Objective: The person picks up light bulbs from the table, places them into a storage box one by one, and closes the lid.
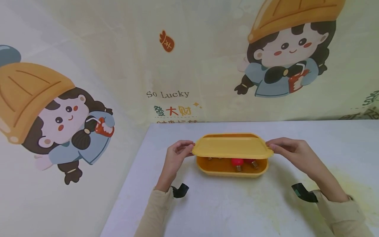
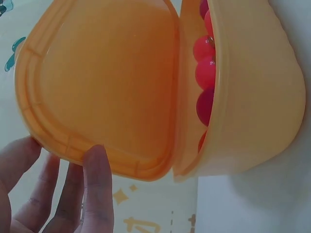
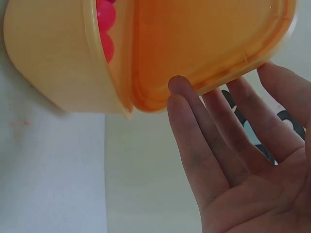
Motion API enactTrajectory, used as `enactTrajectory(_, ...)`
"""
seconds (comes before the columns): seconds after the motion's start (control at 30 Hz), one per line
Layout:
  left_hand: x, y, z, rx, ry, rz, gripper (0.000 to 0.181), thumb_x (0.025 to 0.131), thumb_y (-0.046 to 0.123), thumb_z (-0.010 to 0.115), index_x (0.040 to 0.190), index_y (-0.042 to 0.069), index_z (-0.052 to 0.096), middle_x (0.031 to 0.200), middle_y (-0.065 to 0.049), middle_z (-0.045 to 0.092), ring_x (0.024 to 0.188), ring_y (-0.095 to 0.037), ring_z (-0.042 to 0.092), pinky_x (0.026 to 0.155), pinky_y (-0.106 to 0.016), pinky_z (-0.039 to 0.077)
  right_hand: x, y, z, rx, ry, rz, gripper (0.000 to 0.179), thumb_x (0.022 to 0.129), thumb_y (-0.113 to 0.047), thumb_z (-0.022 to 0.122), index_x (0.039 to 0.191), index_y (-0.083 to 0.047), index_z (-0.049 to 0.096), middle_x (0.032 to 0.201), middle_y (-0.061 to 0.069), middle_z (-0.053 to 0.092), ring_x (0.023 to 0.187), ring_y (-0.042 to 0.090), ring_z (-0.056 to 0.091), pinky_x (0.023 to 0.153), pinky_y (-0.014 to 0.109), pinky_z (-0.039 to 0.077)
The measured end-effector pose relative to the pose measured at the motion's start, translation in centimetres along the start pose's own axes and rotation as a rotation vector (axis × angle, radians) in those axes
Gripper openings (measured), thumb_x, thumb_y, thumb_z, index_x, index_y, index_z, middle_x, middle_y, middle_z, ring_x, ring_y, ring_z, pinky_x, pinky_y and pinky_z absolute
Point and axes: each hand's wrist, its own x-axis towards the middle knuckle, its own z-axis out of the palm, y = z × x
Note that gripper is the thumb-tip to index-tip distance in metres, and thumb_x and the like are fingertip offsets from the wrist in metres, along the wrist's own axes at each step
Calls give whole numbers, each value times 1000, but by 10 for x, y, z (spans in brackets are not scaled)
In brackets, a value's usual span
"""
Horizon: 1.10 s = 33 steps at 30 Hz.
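A yellow oval lid [image 1: 234, 147] is tilted over a matching yellow box [image 1: 231, 174], leaving a gap along the near side. My left hand [image 1: 176, 158] pinches the lid's left end between thumb and fingers. At the opposite end, my right hand [image 1: 300, 158] holds the lid's edge the same way. Through the gap show small red light bulbs [image 1: 238, 162] with metal screw bases; the lid hides the back of the box. In the left wrist view, several red bulbs [image 2: 205, 73] line up behind the box wall, and the lid's ridged underside [image 2: 112, 77] faces the camera.
The box stands on a white table [image 1: 225, 207] near its back edge. Behind and to the left hangs a pale cloth [image 1: 207, 65] printed with cartoon figures and lettering. Dark curved pieces [image 1: 180, 191] stick out at both wrists beside beige sleeves [image 1: 155, 210].
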Motion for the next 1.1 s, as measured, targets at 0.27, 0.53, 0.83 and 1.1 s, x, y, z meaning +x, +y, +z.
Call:
enactTrajectory(0.27, -1, 0, 2, 19, 3, -43, 38, 90, 23, 75, 126, 13, 66, 125, -7, 65, 102, -22, 69, 88, -32, 57, -1, -1, -1, -7, 14, -10, 24, 95, -23, 68, 116, -11, 71, 112, -6, 70, 94, -5, 66, 76, 11, 53)
enactTrajectory(0.53, -3, -3, 1, 48, 18, -87, 51, 85, 21, 80, 133, 19, 63, 127, -5, 66, 106, -22, 67, 88, -33, 57, 1, 6, 5, 12, 47, -68, 25, 88, -11, 75, 112, -7, 70, 115, 5, 66, 96, -10, 62, 76, 10, 53)
enactTrajectory(0.83, -3, -12, 1, 42, 25, -117, 56, 83, 13, 80, 136, 10, 60, 124, -10, 67, 106, -21, 67, 86, -30, 58, 1, 9, 10, 42, 50, 1, 44, 87, -15, 77, 127, -6, 62, 117, -13, 61, 97, -11, 62, 74, 12, 54)
enactTrajectory(1.1, -3, -18, 3, 42, 7, -106, 47, 84, 11, 79, 129, 11, 65, 121, -10, 65, 101, -20, 67, 80, -31, 59, 1, 12, 14, 54, 28, 32, 48, 88, -17, 77, 130, -3, 59, 114, -19, 62, 94, -10, 63, 73, 15, 55)
